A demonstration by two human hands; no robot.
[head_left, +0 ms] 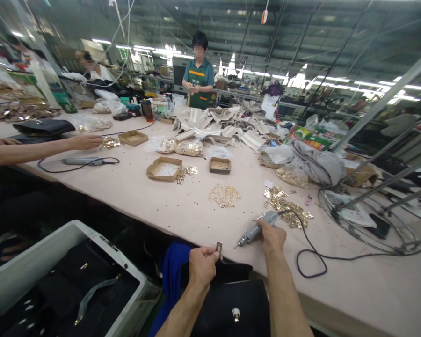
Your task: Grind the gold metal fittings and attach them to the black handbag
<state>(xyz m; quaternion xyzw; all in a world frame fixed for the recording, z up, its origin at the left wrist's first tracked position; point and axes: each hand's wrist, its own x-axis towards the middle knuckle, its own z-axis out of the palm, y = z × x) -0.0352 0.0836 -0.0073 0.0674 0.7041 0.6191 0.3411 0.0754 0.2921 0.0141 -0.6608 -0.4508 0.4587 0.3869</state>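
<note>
My left hand [202,265] is closed in a pinch on a small metal buckle piece [219,247] held upright over the table's near edge. My right hand [272,235] grips a grey electric screwdriver [256,229], its tip pointing left toward the buckle piece. A black cord [310,262] loops from the tool across the table. A black bag [231,306] with a metal clasp lies below my hands. A pile of small gold parts [224,194] sits on the pink table [182,206] just beyond.
A co-worker's arm [38,150] reaches in from the left near another screwdriver [84,161]. Cardboard trays [164,168] and gold hardware [287,206] lie about. A person in a green apron [198,77] stands at the far side. A white bin [66,281] with black bags stands lower left.
</note>
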